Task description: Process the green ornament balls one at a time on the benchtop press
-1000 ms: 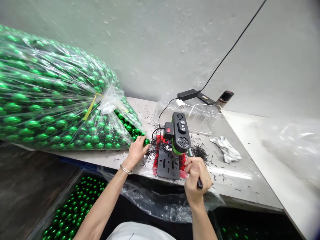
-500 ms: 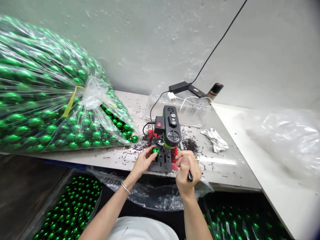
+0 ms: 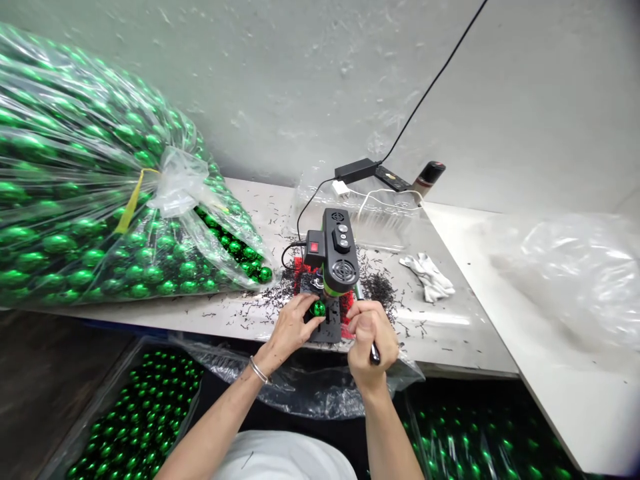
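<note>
Nearest, a white shirt [image 3: 280, 457] shows between two bare forearms, with a heap of green balls [image 3: 140, 400] at lower left and a second heap [image 3: 490, 433] at lower right. Crumpled film [image 3: 320, 400] hangs along the front edge of the table [image 3: 465, 347]. The left hand [image 3: 290, 323], a bracelet [image 3: 259, 371] on its wrist, pinches one ball [image 3: 319, 308] between thumb and fingers. The right hand [image 3: 373, 337], apart from the left, is a fist closed around a lever [image 3: 375, 355] (its black tip pokes out below). The ball is over the black plate [image 3: 330, 331], just in front of the machine [image 3: 341, 247]; whether it touches the plate, I cannot tell. Red matting [image 3: 346, 308] shows around the plate, and black scraps [image 3: 379, 288] lie strewn about. Left of the machine slumps a clear bag [image 3: 75, 200] full of green balls, with a yellow tie [image 3: 131, 208] near its gathered neck. White gloves [image 3: 430, 277] lie to the right. Behind stand a clear tray [image 3: 387, 235], an adapter [image 3: 356, 170] and a dark-capped bottle [image 3: 429, 176]; a cord [image 3: 440, 72] rises across the grey wall [image 3: 300, 87].
</note>
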Tool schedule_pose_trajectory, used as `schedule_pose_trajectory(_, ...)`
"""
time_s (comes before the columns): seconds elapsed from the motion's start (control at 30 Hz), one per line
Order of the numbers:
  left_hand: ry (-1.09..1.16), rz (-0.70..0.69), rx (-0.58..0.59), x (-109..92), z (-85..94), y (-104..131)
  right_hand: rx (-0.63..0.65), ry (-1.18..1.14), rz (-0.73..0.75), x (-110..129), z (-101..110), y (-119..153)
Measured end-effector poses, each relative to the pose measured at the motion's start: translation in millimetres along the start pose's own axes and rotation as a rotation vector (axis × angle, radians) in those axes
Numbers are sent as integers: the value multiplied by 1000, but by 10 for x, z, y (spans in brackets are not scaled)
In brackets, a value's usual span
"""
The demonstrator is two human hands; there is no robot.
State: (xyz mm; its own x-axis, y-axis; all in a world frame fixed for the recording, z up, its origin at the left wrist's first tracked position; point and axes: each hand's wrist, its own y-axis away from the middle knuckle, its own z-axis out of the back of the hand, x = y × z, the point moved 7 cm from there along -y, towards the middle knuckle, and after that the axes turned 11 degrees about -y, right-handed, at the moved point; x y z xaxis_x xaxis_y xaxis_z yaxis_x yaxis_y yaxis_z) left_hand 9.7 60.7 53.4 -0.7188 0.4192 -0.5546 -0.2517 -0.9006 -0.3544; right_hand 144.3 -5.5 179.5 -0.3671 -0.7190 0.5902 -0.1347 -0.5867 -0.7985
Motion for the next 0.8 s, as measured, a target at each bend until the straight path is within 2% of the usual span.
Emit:
schedule_pose_trajectory(0.13,11,-56,13,-10,-42,34,-10,6,-6,-13,2,13)
schedule_pose_trajectory(0.33,3,-3,-18,38,-110,-22,-6,0,-17,-24,8,28)
schedule_pose_trajectory(0.53,21,-13,-66,102,-101,-3,13,-1,16,-49,14,81)
schedule_pose_trajectory(0.8,28,-11,-80,127,-135,19,-31,16,129,-355,-37,476)
